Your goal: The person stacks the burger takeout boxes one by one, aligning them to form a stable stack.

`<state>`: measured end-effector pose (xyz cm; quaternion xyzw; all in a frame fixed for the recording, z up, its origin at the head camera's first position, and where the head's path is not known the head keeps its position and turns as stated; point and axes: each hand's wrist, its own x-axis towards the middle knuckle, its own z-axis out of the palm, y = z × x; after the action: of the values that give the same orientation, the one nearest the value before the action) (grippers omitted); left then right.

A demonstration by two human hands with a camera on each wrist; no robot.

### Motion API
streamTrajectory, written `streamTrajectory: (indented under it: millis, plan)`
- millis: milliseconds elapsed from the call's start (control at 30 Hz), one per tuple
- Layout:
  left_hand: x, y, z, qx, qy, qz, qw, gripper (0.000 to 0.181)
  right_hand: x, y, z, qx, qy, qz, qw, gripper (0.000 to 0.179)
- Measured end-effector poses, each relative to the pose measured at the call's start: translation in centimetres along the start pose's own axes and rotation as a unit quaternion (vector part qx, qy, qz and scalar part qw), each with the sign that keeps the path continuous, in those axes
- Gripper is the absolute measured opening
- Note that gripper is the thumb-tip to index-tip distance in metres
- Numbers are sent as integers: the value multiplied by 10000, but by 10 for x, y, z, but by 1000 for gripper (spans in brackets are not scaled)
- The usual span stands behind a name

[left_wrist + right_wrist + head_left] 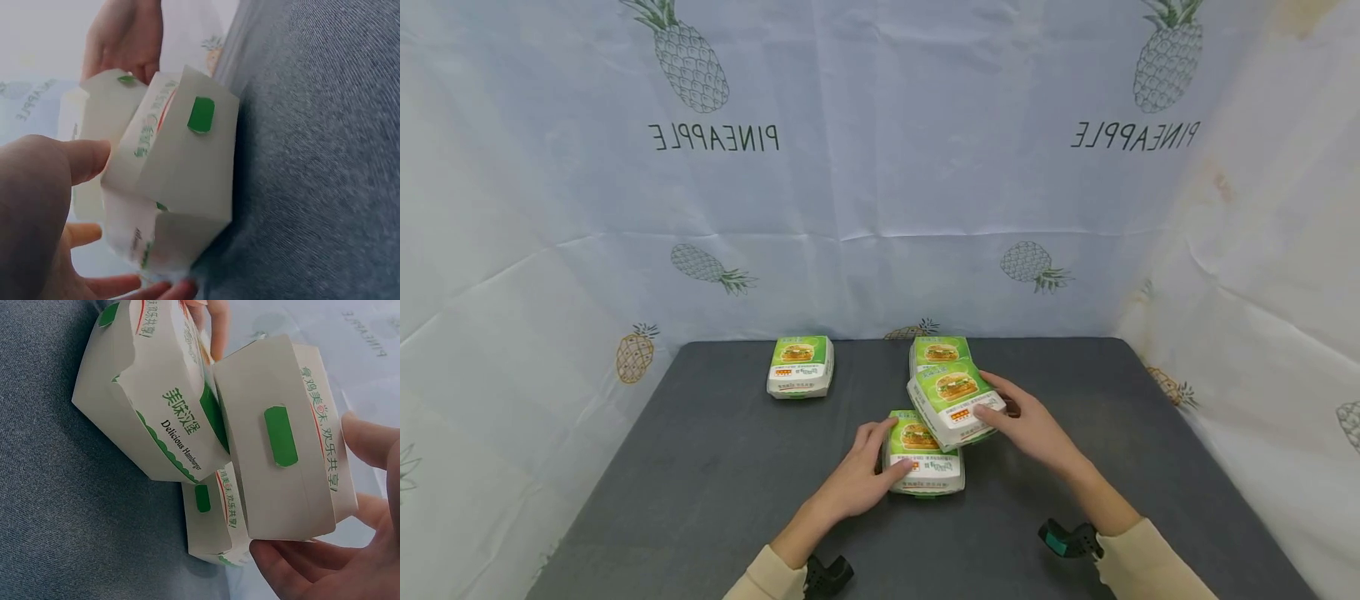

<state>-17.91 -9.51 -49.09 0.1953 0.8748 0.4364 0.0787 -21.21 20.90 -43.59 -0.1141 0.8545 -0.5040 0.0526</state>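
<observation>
My right hand [1033,427] grips a green-and-white hamburger box [957,398] by its right side, thumb on the lid. This box is tilted and overlaps the back-right corner of a nearer hamburger box [925,475]. In the right wrist view the held box [275,450] leans close against the nearer box [156,400]. On the nearer box's left side rests my left hand [853,479], its thumb at the front and its fingers spread in the left wrist view. Behind the held box stands another hamburger box [940,348], partly hidden.
One more hamburger box [801,367] stands apart at the back left of the dark grey table [722,467]. A white pineapple-print cloth [880,167] hangs behind the table and along both sides.
</observation>
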Motion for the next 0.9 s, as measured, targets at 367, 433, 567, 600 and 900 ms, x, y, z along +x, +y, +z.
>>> streamTrajectory:
  millis: [367,433,567,600,900]
  plan:
    - [8,31,-4,415,610,192,9971,87,-4,-3,0,-107,65,-46,9999,76]
    - [11,37,-4,316,574,196,9977,90,-5,-4,0,-156,85,-91,9998,75]
    - [17,46,-3,191,494,183,9984,96,-8,-4,3,-189,134,-159,9996,75]
    - [18,47,-3,182,479,182,9985,97,-8,-5,3,-185,154,-157,9996,75]
    - [21,50,-1,85,452,162,9988,101,-13,-6,9,-138,209,-219,9994,76]
